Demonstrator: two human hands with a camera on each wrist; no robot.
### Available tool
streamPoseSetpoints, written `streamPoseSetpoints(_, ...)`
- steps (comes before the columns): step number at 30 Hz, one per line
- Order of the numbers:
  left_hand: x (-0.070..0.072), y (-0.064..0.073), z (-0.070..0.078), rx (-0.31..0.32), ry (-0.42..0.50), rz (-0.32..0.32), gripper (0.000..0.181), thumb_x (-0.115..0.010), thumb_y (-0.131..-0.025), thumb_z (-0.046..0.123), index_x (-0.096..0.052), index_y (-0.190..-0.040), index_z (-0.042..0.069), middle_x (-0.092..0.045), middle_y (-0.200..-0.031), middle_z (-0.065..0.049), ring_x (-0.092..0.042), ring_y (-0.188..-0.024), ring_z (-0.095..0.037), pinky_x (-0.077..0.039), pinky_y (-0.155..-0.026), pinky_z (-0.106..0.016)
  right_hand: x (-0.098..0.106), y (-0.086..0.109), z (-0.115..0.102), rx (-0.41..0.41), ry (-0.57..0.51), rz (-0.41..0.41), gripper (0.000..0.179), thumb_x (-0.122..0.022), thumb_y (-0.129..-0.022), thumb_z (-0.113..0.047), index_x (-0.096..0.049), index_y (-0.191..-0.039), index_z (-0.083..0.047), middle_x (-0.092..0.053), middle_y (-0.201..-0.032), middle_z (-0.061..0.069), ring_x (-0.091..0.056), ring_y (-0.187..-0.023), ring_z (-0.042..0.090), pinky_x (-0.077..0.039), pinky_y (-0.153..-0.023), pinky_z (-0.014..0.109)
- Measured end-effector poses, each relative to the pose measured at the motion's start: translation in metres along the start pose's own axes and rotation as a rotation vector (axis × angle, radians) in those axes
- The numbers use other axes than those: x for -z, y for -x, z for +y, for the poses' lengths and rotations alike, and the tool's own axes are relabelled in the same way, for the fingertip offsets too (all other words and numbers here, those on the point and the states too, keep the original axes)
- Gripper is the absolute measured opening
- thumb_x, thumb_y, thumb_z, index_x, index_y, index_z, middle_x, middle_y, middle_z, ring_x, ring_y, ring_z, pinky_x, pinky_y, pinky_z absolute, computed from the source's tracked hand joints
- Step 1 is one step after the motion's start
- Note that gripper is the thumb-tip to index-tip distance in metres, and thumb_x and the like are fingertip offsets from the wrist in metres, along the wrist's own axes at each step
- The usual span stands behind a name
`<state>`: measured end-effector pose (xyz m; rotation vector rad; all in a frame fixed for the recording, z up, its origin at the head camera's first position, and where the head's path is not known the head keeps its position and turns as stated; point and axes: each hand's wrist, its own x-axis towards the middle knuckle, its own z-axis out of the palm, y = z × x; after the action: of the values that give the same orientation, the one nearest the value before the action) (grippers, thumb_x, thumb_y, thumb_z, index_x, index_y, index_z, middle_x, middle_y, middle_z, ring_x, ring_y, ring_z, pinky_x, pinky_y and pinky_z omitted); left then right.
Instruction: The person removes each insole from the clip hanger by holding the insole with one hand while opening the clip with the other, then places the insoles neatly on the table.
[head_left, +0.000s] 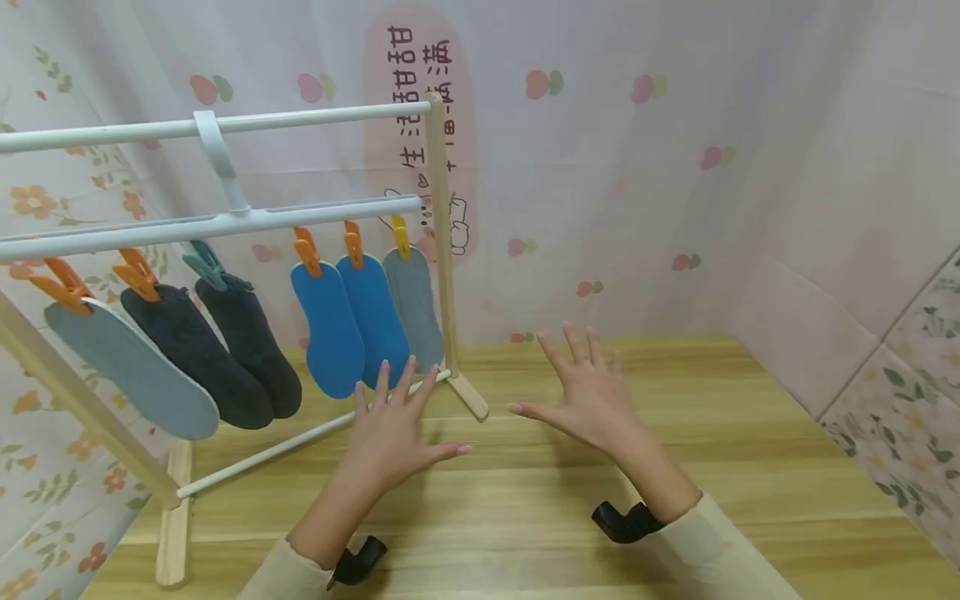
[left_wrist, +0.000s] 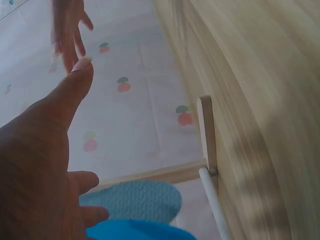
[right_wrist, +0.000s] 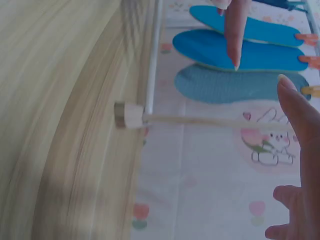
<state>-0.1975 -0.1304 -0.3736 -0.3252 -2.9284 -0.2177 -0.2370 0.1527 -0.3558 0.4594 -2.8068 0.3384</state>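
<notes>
Both hands hover over the table with fingers spread and hold nothing. The left hand [head_left: 388, 437] is in front of the hanging blue insoles [head_left: 327, 329]; whether it touches them I cannot tell. To the right of the rack's foot is the right hand [head_left: 596, 400], apart from everything. Clips on a white hanger [head_left: 240, 221] hold several insoles: a grey one [head_left: 131, 367] at the left, two dark ones [head_left: 251, 342], two blue ones, and a grey-blue one [head_left: 415, 308] at the right. The clips are orange [head_left: 307, 250], green [head_left: 206, 262] and yellow [head_left: 401, 236].
The hanger hooks over the top rod [head_left: 337, 115] of a wooden rack, whose upright [head_left: 441, 250] and feet [head_left: 174, 533] stand on the wood-grain table [head_left: 510, 533]. A low white rod [head_left: 277, 450] joins the feet. Printed curtains [head_left: 622, 208] surround the back and sides.
</notes>
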Motion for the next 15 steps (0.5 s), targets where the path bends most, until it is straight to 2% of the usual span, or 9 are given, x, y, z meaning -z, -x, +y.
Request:
streamPoseSetpoints(5,0.005,0.016,-0.011,0.021,-0.009,0.011,0.113,-0.06,-0.072,0.088,-0.025,-0.162,0.027,-0.021,-0.169,-0.013,-0.012,-0.155,-0.049,-0.015,-0.117,-0.078,-0.006,-0.01,-0.018,0.052,-0.071,-0.011,0.104,-0.059,-0.079,-0.083,-0.02,-0.162,-0.034,-0.016,-0.171,0.01,-0.01,-0.157,0.044,-0.017,-0.116,0.079)
streamPoseSetpoints(9,0.01,0.027,-0.02,0.051,0.042,0.041,0.105,-0.061,-0.08,0.08,-0.026,-0.161,0.024,-0.025,-0.168,-0.017,-0.015,-0.155,-0.048,-0.015,-0.119,-0.075,-0.011,-0.018,-0.029,0.082,-0.193,-0.02,0.099,-0.061,-0.084,-0.075,-0.019,-0.162,-0.032,-0.019,-0.17,0.008,-0.013,-0.158,0.04,-0.016,-0.12,0.073)
streamPoseSetpoints(12,0.015,0.036,-0.028,0.065,0.139,0.105,0.092,-0.064,-0.089,0.066,-0.032,-0.159,0.017,-0.029,-0.165,-0.02,-0.025,-0.152,-0.048,-0.021,-0.119,-0.073,-0.014,-0.023,-0.035,0.101,-0.298,-0.017,0.094,-0.063,-0.088,-0.068,-0.019,-0.162,-0.031,-0.022,-0.169,0.01,-0.02,-0.156,0.042,-0.022,-0.119,0.072)
streamPoseSetpoints(15,0.018,0.044,-0.036,0.064,0.237,0.214,0.078,-0.07,-0.093,0.046,-0.039,-0.155,0.009,-0.036,-0.161,-0.022,-0.04,-0.144,-0.049,-0.035,-0.114,-0.068,-0.017,-0.029,-0.041,0.118,-0.401,-0.015,0.09,-0.066,-0.09,-0.061,-0.021,-0.162,-0.031,-0.023,-0.169,0.01,-0.025,-0.153,0.046,-0.03,-0.114,0.074)
